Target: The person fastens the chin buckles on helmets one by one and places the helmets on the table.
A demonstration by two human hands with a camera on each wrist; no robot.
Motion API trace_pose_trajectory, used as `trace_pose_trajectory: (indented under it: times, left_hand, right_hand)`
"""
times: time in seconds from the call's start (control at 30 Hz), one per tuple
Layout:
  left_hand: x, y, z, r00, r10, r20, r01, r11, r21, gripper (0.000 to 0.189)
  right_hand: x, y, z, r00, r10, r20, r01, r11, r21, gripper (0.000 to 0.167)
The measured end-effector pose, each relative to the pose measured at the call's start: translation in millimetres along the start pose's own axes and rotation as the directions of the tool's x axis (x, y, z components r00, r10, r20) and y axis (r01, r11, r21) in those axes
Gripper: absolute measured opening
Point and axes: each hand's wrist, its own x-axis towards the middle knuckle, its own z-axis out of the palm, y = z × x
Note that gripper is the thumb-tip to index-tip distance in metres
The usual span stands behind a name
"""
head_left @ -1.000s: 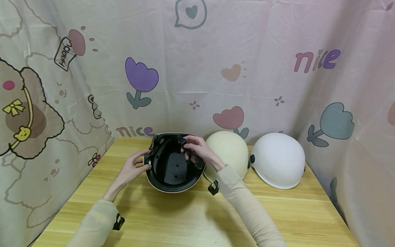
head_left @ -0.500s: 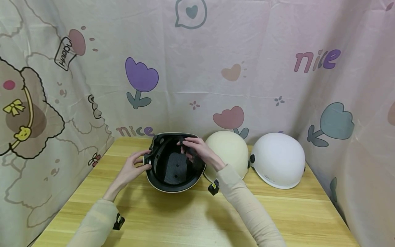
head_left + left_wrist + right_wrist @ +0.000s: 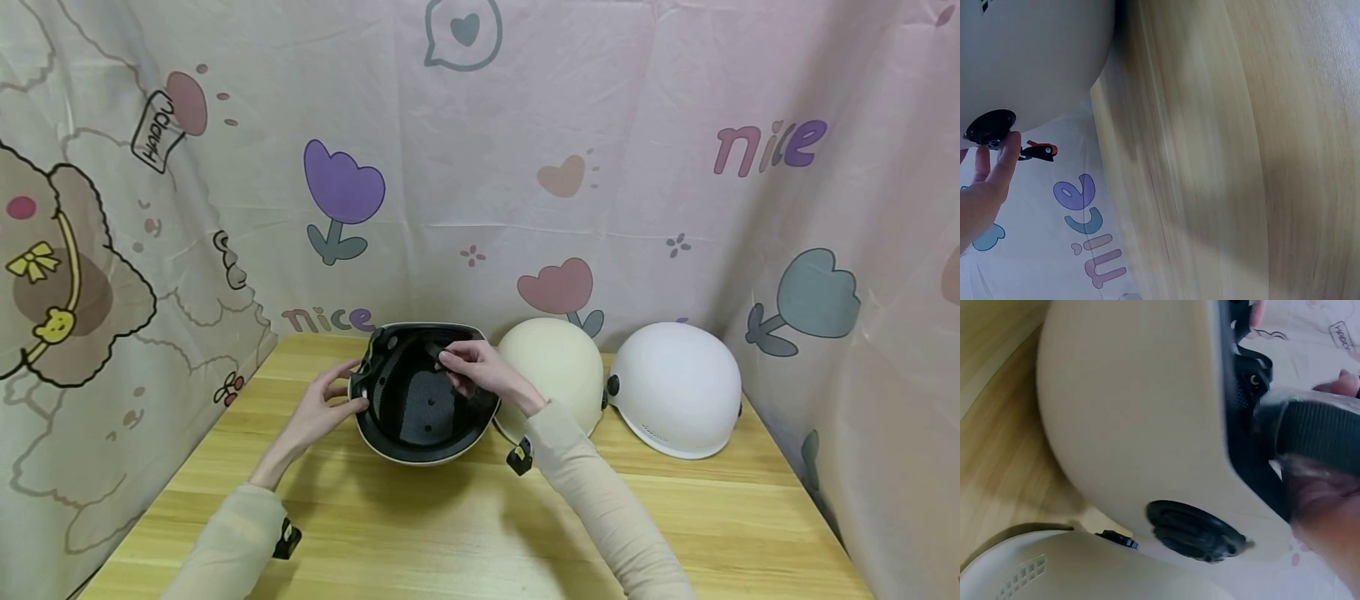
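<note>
On the left, the left forearm angles up from the near edge of the view, its sleeve (image 3: 236, 533) pale, and the left hand (image 3: 330, 398) grips the side of an upturned helmet (image 3: 427, 408), thumb on the black rim, the other fingers spread behind the shell; in the left wrist view, fingertips touch a round black side piece (image 3: 991, 127). The helmet's opening faces up and toward the person, above the left part of the wooden tabletop (image 3: 450, 542); whether its base touches the wood is hard to tell. At the opening's right side, the right hand (image 3: 483, 367) reaches in from the right with the wrist bent inward, thumb and forefinger narrowed together, pinching a dark ribbed band (image 3: 1319, 434), blurred in the right wrist view. Just beyond this hand sits a cream helmet (image 3: 555, 367), dome up, and farther right a white helmet (image 3: 678, 392), also dome up.
</note>
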Motion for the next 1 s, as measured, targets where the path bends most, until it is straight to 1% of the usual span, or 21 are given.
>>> trace_pose_trajectory:
  times: [0.1, 0.2, 0.27, 0.37, 0.43, 0.5, 0.6, 0.7, 0.83, 1.0]
  left_hand:
    - [0.0, 0.3, -1.4, 1.0, -0.025, -0.005, 0.026, 0.999, 0.026, 0.07]
    - [0.6, 0.8, -3.0, 0.998, -0.056, -0.012, 0.057, 0.998, 0.034, 0.067]
    - [1.6, 1.2, -4.0, 0.997, -0.072, -0.014, 0.072, 0.997, 0.011, 0.063]
    - [3.8, 1.0, -5.7, 0.996, -0.093, -0.013, 0.092, 0.995, -0.047, 0.059]
    - [4.8, 0.8, -6.6, 0.994, -0.11, 0.002, 0.11, 0.992, -0.063, 0.059]
    - [5.7, 0.1, -7.2, 0.992, -0.127, 0.027, 0.128, 0.99, -0.057, 0.059]
    - [7.4, -2.0, -7.6, 0.986, -0.146, 0.084, 0.15, 0.988, -0.043, 0.058]
    - [9.0, -4.9, -7.0, 0.977, -0.169, 0.126, 0.181, 0.98, -0.084, 0.056]
    - [10.5, -8.3, -5.3, 0.972, -0.188, 0.144, 0.208, 0.968, -0.142, 0.053]
    - [12.0, -11.8, -4.0, 0.969, -0.195, 0.151, 0.213, 0.97, -0.116, 0.054]
  right_hand:
    - [0.3, 2.8, 2.2, 0.999, 0.015, 0.036, -0.015, 1.0, -0.01, 0.026]
    - [0.3, 4.4, 4.5, 0.998, 0.034, 0.058, -0.034, 0.999, -0.007, 0.022]
    - [0.2, 4.1, 5.8, 0.997, 0.043, 0.062, -0.043, 0.999, 0.0, 0.021]
    - [-0.2, 3.2, 6.7, 0.996, 0.05, 0.068, -0.05, 0.999, 0.002, 0.02]
    - [-0.6, 2.9, 7.0, 0.996, 0.053, 0.074, -0.054, 0.999, 0.005, 0.02]
    - [-0.9, 3.2, 6.7, 0.996, 0.047, 0.079, -0.047, 0.999, 0.0, 0.019]
    - [-1.0, 4.3, 6.4, 0.996, 0.034, 0.082, -0.033, 0.999, -0.005, 0.02]
    - [-1.4, 4.3, 6.7, 0.996, 0.029, 0.083, -0.028, 0.999, -0.016, 0.02]
    - [-2.2, 4.0, 7.2, 0.996, 0.035, 0.085, -0.034, 0.999, -0.018, 0.02]
    - [-2.8, 4.9, 7.0, 0.996, 0.035, 0.087, -0.034, 0.999, -0.007, 0.021]
